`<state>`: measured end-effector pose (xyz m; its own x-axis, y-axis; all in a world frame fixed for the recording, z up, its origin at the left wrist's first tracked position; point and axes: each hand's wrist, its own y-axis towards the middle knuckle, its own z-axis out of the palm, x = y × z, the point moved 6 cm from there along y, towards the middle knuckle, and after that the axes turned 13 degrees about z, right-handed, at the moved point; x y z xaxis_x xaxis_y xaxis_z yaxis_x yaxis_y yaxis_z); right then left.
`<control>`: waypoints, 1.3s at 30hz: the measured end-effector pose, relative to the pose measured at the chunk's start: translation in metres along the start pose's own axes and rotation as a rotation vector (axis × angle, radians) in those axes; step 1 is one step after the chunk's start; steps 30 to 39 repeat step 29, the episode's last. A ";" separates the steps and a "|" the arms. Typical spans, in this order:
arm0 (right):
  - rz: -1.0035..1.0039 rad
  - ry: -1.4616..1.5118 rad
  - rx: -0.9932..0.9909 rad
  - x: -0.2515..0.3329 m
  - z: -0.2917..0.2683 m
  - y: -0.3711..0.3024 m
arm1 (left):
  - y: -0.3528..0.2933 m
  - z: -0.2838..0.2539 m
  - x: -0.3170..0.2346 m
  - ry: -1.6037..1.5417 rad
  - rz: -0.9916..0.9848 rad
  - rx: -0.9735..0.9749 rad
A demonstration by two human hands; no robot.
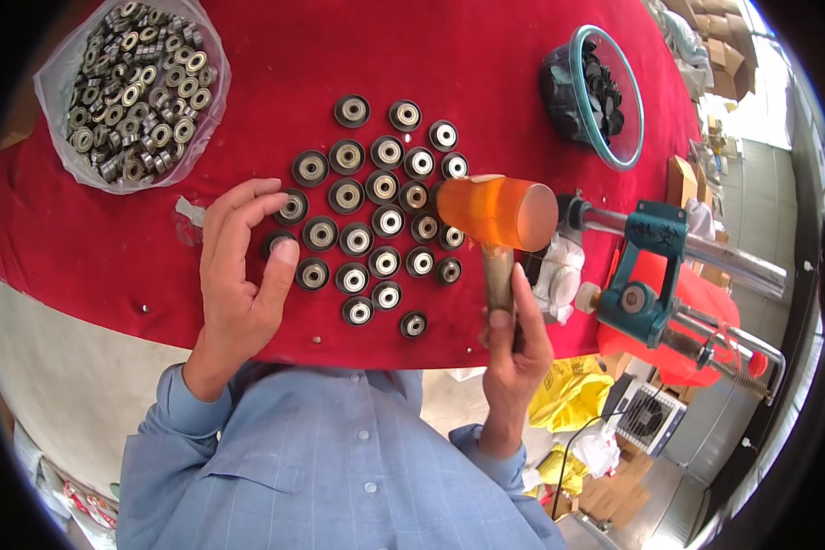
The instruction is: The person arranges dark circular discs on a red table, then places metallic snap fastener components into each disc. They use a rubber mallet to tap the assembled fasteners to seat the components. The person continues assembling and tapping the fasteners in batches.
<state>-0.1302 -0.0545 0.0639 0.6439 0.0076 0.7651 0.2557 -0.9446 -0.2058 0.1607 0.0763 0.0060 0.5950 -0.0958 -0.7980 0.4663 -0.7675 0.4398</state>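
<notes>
My right hand [513, 357] grips the wooden handle of a mallet [497, 213] with a translucent orange head. The head hangs over the right side of a cluster of black-rimmed rollers with metal bearings [346, 196], hiding part of some. At the cluster's left edge is my left hand [243, 266], fingers and thumb apart. Its fingertips are at one roller [292, 207], and its thumb lies over another roller [271, 240], partly covering it. Whether the fingertips press on them I cannot tell.
A plastic bag of loose bearings [147, 101] stands at the far left of the red-covered table [431, 46]. A clear tub with black parts [588, 101] is at the far right. Beside my right hand stands a green metal press [646, 275] with steel rods.
</notes>
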 end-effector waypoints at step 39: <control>-0.130 0.126 0.090 0.046 0.041 0.031 | 0.001 0.001 -0.002 0.012 0.003 0.017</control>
